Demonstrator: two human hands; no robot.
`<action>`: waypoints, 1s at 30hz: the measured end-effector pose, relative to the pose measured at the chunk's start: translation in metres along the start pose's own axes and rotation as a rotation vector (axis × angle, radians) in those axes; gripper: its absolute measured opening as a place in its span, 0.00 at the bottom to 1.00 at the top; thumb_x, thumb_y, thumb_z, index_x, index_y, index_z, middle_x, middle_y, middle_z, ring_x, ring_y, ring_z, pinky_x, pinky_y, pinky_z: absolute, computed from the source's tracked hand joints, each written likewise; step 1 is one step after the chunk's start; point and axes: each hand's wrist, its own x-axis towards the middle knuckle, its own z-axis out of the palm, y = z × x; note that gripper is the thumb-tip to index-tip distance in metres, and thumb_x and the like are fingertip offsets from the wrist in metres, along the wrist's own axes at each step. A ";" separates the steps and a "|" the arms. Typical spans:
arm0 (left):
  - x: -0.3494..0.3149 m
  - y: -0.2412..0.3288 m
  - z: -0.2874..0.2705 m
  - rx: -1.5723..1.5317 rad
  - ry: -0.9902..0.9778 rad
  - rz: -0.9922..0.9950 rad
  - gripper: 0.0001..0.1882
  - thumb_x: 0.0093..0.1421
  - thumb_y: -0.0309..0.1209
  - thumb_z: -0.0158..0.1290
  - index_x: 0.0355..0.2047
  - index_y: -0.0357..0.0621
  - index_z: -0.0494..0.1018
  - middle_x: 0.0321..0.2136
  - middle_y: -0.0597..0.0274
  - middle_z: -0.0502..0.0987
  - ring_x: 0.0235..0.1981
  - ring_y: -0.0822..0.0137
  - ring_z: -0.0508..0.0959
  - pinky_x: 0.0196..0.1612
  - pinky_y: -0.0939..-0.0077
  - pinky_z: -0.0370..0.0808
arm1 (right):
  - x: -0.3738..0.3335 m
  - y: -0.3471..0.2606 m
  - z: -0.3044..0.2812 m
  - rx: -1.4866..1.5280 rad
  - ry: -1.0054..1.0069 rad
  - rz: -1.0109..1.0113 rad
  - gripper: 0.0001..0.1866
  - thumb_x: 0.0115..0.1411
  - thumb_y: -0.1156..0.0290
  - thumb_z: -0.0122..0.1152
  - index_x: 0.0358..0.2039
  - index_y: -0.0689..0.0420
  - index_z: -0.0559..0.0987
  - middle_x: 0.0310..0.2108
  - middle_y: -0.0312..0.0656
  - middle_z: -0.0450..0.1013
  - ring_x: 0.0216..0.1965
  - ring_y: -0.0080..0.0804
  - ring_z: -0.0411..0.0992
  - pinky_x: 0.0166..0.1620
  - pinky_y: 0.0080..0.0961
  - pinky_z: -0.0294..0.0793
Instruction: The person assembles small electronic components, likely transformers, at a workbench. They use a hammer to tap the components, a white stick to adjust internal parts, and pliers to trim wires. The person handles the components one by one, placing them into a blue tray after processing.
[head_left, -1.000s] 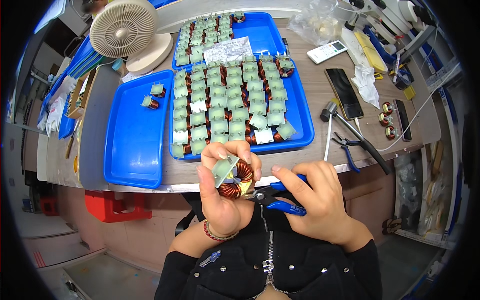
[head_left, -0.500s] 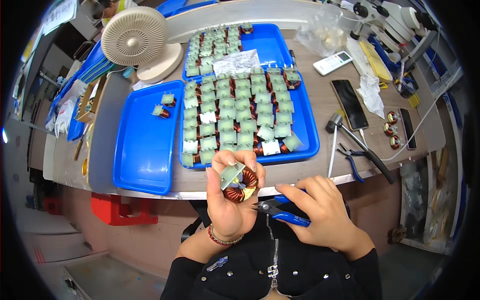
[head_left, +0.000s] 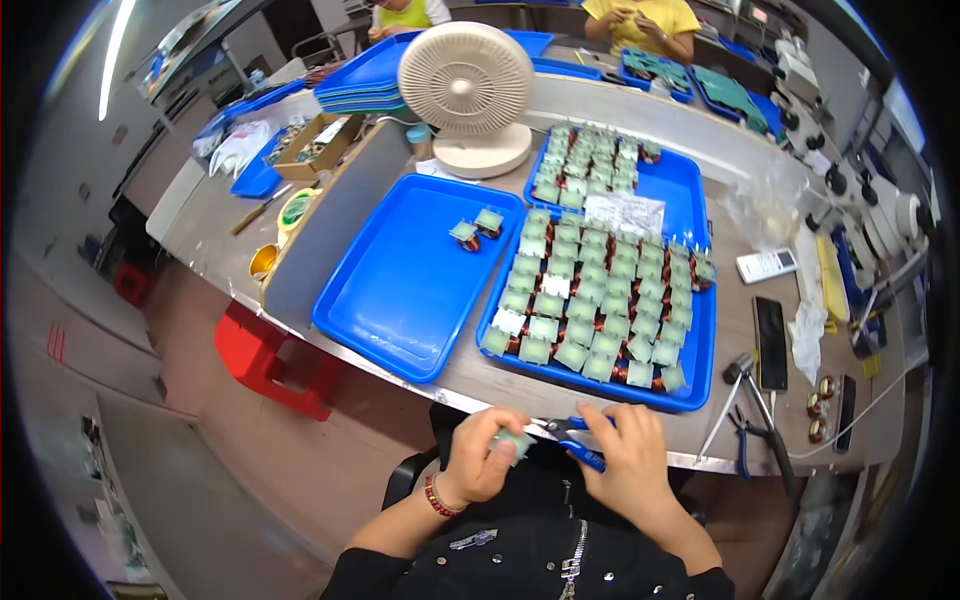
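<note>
Just in front of the table edge, my left hand is closed on a copper-wound ring coil with a pale green board. Only the board shows between the fingers; the winding is hidden. My right hand grips wire cutters with blue handles, their jaws pointing left and close to the board. Whether the jaws touch a wire is too small to tell. Beyond my hands, a blue tray bears rows of similar coils with boards. To its left, another blue tray holds two such coils.
A cream fan stands behind the trays. At right lie a hammer, pliers, a phone, a remote and several loose coils. A red stool is below left. People sit across the partition.
My view has swung left and up. The left hand has turned over, so the winding no longer shows. The cutters have come up to the board.
</note>
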 end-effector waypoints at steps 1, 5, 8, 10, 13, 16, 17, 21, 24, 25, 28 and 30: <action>-0.008 -0.007 -0.004 0.110 0.086 -0.029 0.14 0.59 0.37 0.42 0.31 0.36 0.65 0.26 0.51 0.72 0.29 0.57 0.74 0.36 0.71 0.69 | 0.002 -0.004 0.004 0.060 0.010 -0.011 0.27 0.37 0.70 0.68 0.41 0.57 0.72 0.31 0.44 0.65 0.33 0.42 0.63 0.36 0.34 0.61; -0.022 -0.017 -0.029 -0.295 0.391 -0.314 0.16 0.64 0.41 0.33 0.30 0.42 0.63 0.23 0.59 0.69 0.19 0.68 0.69 0.23 0.80 0.66 | 0.003 0.003 0.025 0.088 -0.016 0.000 0.30 0.38 0.67 0.69 0.44 0.56 0.69 0.33 0.44 0.65 0.36 0.43 0.64 0.39 0.35 0.62; -0.018 -0.019 -0.044 -0.786 0.468 -0.444 0.18 0.64 0.47 0.30 0.29 0.47 0.61 0.21 0.60 0.65 0.16 0.70 0.65 0.19 0.81 0.63 | -0.006 0.021 0.061 0.154 -0.015 0.035 0.33 0.40 0.61 0.69 0.47 0.57 0.67 0.39 0.46 0.66 0.42 0.45 0.64 0.46 0.37 0.62; -0.008 -0.011 -0.036 -0.927 0.476 -0.475 0.19 0.64 0.49 0.31 0.30 0.48 0.60 0.21 0.60 0.65 0.16 0.70 0.63 0.18 0.81 0.62 | -0.006 0.028 0.083 0.196 0.045 0.034 0.32 0.40 0.59 0.68 0.45 0.57 0.68 0.41 0.45 0.66 0.44 0.44 0.63 0.48 0.38 0.60; 0.001 -0.011 -0.019 -1.078 0.384 -0.540 0.17 0.63 0.48 0.34 0.30 0.48 0.60 0.21 0.58 0.65 0.15 0.68 0.61 0.22 0.80 0.61 | -0.005 0.032 0.093 0.279 0.161 0.027 0.32 0.39 0.59 0.67 0.44 0.59 0.68 0.43 0.46 0.64 0.47 0.46 0.61 0.50 0.39 0.59; 0.018 -0.003 -0.001 -1.184 0.234 -0.604 0.18 0.63 0.49 0.34 0.33 0.48 0.61 0.21 0.59 0.66 0.16 0.68 0.62 0.23 0.77 0.61 | -0.003 0.029 0.098 0.277 0.190 0.031 0.31 0.40 0.60 0.67 0.43 0.60 0.68 0.43 0.46 0.64 0.47 0.46 0.60 0.50 0.39 0.59; 0.024 -0.001 0.008 -1.208 0.179 -0.607 0.18 0.63 0.49 0.33 0.33 0.48 0.62 0.21 0.59 0.66 0.17 0.67 0.62 0.24 0.77 0.61 | -0.003 0.029 0.098 0.261 0.209 0.031 0.30 0.40 0.60 0.67 0.43 0.60 0.68 0.43 0.45 0.64 0.47 0.46 0.60 0.51 0.39 0.59; 0.046 0.021 0.035 -1.159 0.129 -0.605 0.18 0.64 0.47 0.34 0.38 0.46 0.62 0.22 0.60 0.64 0.18 0.68 0.63 0.23 0.78 0.61 | 0.007 0.026 0.102 0.334 0.234 -0.051 0.28 0.38 0.62 0.67 0.40 0.61 0.70 0.42 0.46 0.64 0.48 0.45 0.60 0.51 0.37 0.60; 0.058 0.027 0.050 -1.191 0.088 -0.689 0.19 0.64 0.48 0.33 0.39 0.48 0.63 0.20 0.60 0.64 0.18 0.68 0.63 0.23 0.79 0.61 | -0.012 0.036 0.076 0.333 0.266 -0.049 0.16 0.41 0.70 0.60 0.33 0.60 0.73 0.32 0.45 0.68 0.36 0.41 0.66 0.37 0.36 0.66; 0.061 0.029 0.053 -1.201 0.053 -0.709 0.19 0.64 0.49 0.32 0.40 0.48 0.64 0.20 0.60 0.64 0.19 0.68 0.62 0.23 0.79 0.60 | -0.021 0.045 0.056 0.190 0.298 0.030 0.11 0.39 0.73 0.57 0.27 0.59 0.74 0.24 0.43 0.69 0.26 0.41 0.68 0.28 0.36 0.66; 0.072 0.025 0.070 -1.291 -0.076 -0.691 0.21 0.64 0.49 0.29 0.38 0.47 0.64 0.22 0.59 0.68 0.26 0.66 0.65 0.28 0.77 0.61 | -0.050 0.087 -0.007 0.107 0.375 0.598 0.12 0.52 0.64 0.58 0.25 0.61 0.72 0.22 0.48 0.71 0.24 0.44 0.71 0.25 0.36 0.67; 0.080 0.027 0.085 -1.323 -0.142 -0.688 0.20 0.64 0.49 0.29 0.37 0.48 0.64 0.22 0.59 0.68 0.27 0.66 0.65 0.28 0.78 0.61 | -0.065 0.106 -0.033 -0.173 0.230 0.845 0.14 0.50 0.62 0.60 0.23 0.60 0.70 0.16 0.48 0.70 0.19 0.48 0.69 0.23 0.39 0.66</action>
